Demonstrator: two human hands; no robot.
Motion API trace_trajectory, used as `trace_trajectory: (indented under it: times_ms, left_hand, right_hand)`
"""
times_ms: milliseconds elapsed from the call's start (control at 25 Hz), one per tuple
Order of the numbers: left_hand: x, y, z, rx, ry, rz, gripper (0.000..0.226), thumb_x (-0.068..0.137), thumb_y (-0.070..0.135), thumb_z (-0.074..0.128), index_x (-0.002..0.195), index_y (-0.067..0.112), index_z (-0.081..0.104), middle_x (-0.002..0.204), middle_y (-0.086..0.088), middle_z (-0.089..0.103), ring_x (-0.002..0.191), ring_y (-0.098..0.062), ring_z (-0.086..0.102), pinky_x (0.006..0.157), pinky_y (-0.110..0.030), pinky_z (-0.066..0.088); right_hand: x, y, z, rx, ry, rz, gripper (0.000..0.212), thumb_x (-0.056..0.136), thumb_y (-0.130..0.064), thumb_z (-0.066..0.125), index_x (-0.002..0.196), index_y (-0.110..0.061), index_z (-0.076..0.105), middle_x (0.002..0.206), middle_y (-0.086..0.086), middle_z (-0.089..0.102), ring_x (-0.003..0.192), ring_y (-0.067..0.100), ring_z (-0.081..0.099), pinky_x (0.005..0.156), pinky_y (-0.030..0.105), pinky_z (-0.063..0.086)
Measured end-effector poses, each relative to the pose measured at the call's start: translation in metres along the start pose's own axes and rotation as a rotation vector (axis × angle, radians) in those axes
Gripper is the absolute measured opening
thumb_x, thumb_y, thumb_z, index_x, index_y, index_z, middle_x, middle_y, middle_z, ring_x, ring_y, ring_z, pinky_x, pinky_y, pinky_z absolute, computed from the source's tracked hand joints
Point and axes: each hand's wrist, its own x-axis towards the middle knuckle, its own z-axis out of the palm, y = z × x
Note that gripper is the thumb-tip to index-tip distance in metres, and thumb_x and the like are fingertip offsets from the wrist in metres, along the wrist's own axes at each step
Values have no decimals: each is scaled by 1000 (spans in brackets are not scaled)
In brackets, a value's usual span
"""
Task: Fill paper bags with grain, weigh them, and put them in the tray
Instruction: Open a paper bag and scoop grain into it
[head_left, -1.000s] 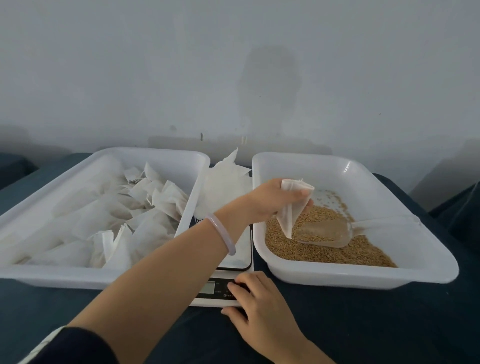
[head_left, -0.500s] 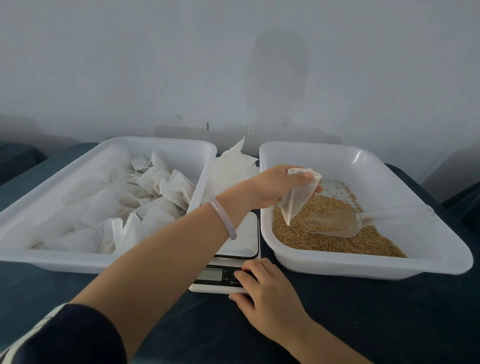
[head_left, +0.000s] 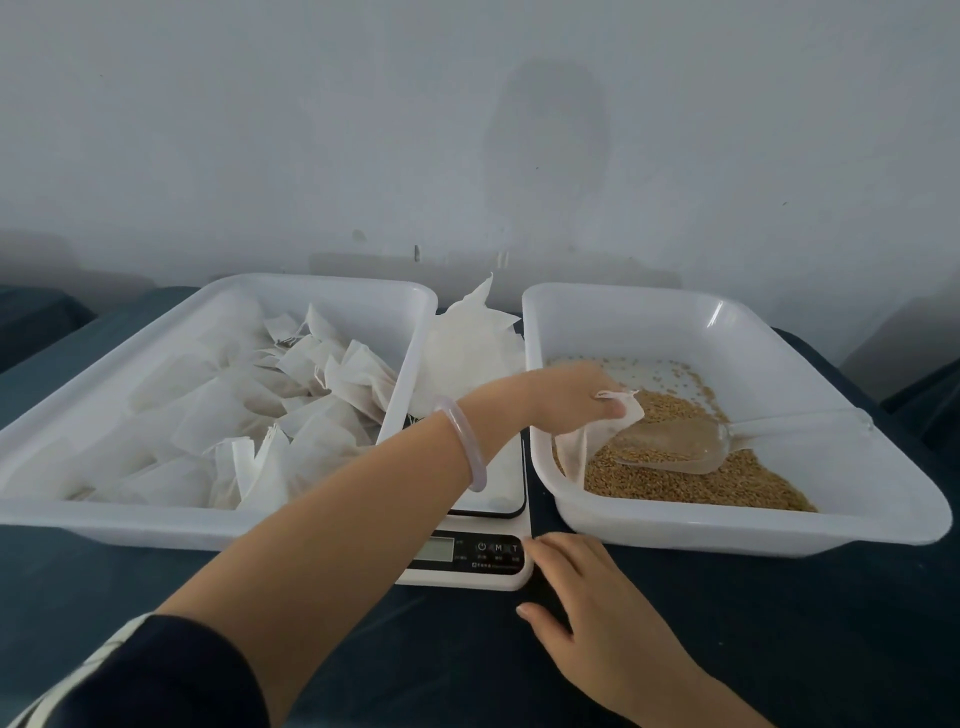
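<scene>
My left hand (head_left: 566, 397) reaches across into the right white tray (head_left: 737, 530) and pinches the mouth of a white paper bag (head_left: 587, 436), which hangs down onto the grain (head_left: 691, 478). A clear plastic scoop (head_left: 685, 447) lies on the grain beside the bag, its handle pointing right. My right hand (head_left: 587, 608) rests with straight fingers on the dark cloth just right of the white digital scale (head_left: 478, 556), holding nothing. The left white tray (head_left: 104, 525) holds several filled paper bags (head_left: 291, 405).
A stack of empty paper bags (head_left: 467, 343) lies behind the scale, between the two trays. A dark blue cloth (head_left: 779, 623) covers the table. A pale wall stands close behind the trays.
My left hand has lowered the bag into the right tray until it touches the grain. My right hand has slid off the scale's buttons to the cloth at its right corner.
</scene>
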Motion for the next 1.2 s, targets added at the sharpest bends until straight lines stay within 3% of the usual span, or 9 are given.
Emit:
trace_trajectory:
  times_ms: [80, 200, 360, 600, 720, 840, 920, 1080, 1200]
  left_hand:
    - [-5, 1, -6, -58, 99, 7, 19, 91, 17, 58, 75, 7, 61, 72, -5, 56, 68, -19, 48, 65, -28, 37]
    - [-11, 2, -14, -143, 194, -7, 24, 82, 9, 68, 106, 10, 69, 100, -4, 69, 87, -10, 59, 83, -25, 48]
    - [-13, 3, -17, -179, 166, -6, 32, 86, -3, 55, 113, 11, 64, 106, -10, 68, 96, -17, 63, 91, -33, 50]
    - [-8, 2, -5, -119, 132, 21, 33, 90, -3, 49, 117, 10, 60, 115, -10, 64, 111, -17, 57, 91, -26, 45]
    - [-6, -2, -7, -182, 147, 13, 29, 90, 0, 54, 117, 9, 59, 113, -12, 65, 106, -18, 60, 93, -29, 46]
    - [-13, 1, -31, -324, 249, 55, 32, 88, -9, 51, 114, 8, 58, 98, -10, 66, 80, -9, 62, 81, -25, 48]
    - [-22, 7, -55, -382, 256, 94, 38, 88, -13, 47, 111, 15, 58, 94, -6, 65, 74, 1, 62, 77, -22, 49]
    - [-48, 7, -87, -323, 284, 78, 42, 89, -6, 50, 113, 28, 53, 91, 7, 68, 73, 2, 63, 64, -12, 48]
    - [-67, -4, -86, -295, 343, 39, 49, 85, -7, 52, 120, 27, 47, 92, 9, 66, 74, -2, 61, 65, -11, 47]
  right_hand:
    - [-4, 6, -1, 1, -20, 44, 60, 93, -48, 45, 146, -32, 21, 144, -18, 23, 131, -6, 18, 92, 0, 11]
    - [-3, 6, -2, 2, -67, 69, 61, 92, -48, 45, 146, -32, 21, 143, -19, 25, 130, -6, 21, 93, 3, 16]
    - [1, 5, -4, 12, -60, 84, 63, 91, -48, 47, 146, -33, 20, 143, -20, 26, 129, -6, 24, 94, 6, 19]
    - [-6, -9, -18, 65, -83, 82, 56, 93, -47, 46, 143, -35, 25, 140, -20, 31, 126, -6, 29, 99, 9, 26]
    - [-16, -29, -59, 227, -51, 2, 42, 84, -53, 54, 125, -54, 45, 118, -31, 52, 109, -11, 48, 94, 7, 38]
    - [0, -29, -127, 487, 268, 39, 24, 78, -51, 61, 102, -51, 62, 91, -28, 66, 82, -7, 62, 71, 5, 46]
    - [28, -7, -164, 431, 526, 73, 27, 80, -38, 67, 106, -44, 62, 96, -23, 65, 85, -5, 59, 73, 8, 47]
    - [95, 12, -177, 590, 58, 256, 91, 71, -26, 77, 145, -24, 25, 126, -12, 49, 113, 4, 49, 95, 27, 42]
    - [124, 5, -147, 643, 26, 176, 38, 76, -11, 74, 111, -15, 61, 92, -5, 69, 86, 6, 65, 73, 24, 51]
